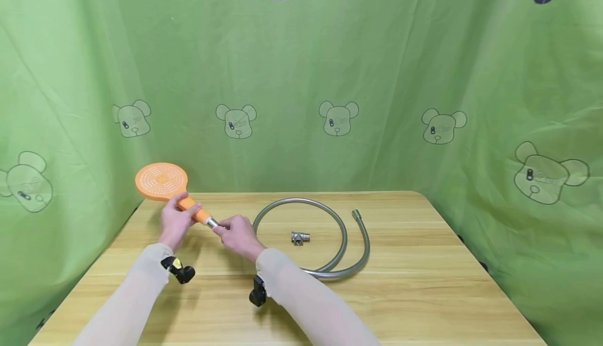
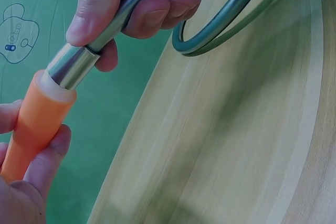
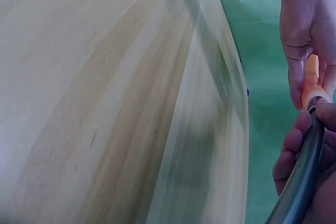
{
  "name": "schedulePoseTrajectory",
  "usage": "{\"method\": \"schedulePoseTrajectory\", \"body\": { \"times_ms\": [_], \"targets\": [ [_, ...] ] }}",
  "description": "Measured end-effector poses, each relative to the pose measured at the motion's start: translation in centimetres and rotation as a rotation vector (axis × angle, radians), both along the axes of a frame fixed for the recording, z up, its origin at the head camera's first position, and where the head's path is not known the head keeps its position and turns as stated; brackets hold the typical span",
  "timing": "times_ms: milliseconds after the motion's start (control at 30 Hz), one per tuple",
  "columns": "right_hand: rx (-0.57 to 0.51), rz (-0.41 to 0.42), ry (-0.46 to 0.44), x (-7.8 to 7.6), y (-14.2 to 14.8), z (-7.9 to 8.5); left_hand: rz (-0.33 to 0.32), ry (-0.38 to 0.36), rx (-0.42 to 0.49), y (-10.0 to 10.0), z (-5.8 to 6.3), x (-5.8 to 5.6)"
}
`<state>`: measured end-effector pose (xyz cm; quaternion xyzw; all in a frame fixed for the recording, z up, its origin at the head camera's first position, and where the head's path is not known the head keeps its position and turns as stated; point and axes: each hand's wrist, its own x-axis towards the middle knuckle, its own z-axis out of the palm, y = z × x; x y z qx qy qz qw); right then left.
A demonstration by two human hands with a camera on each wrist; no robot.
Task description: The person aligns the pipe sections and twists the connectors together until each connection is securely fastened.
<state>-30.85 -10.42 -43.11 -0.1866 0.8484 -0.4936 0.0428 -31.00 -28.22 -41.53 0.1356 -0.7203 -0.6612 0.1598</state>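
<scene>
An orange shower head [image 1: 162,181] is held above the left side of the table, its round perforated face turned up. My left hand [image 1: 176,223] grips its handle [image 2: 39,124], with fingers and thumb on either side. At the handle's lower end sits the metal end fitting of a grey shower hose [image 3: 304,171], in line with the handle and right against its pale collar. My right hand [image 1: 239,236] grips the hose just behind that fitting, thumb along the top in the left wrist view. The hose runs back beneath the right hand.
The rest of the hose [image 1: 345,236] lies looped on the wooden table [image 1: 414,288], its free end fitting [image 1: 356,214] pointing away. Inside the loop lies a small metal tee valve [image 1: 299,238]. A green curtain [image 1: 292,163] surrounds the table at the back and sides.
</scene>
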Motion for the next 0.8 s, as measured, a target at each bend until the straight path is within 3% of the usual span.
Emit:
{"method": "schedulePoseTrajectory", "body": {
  "times_ms": [500, 800],
  "targets": [
    [-0.026, 0.012, -0.012, 0.02, 0.22, 0.36, -0.006, 0.001, 0.070, -0.05, 0.09, -0.53],
    [-0.066, -0.002, -0.049, -0.17, 0.21, 0.44, -0.015, 0.000, 0.045, 0.05, 0.47, -0.64]
  ]
}}
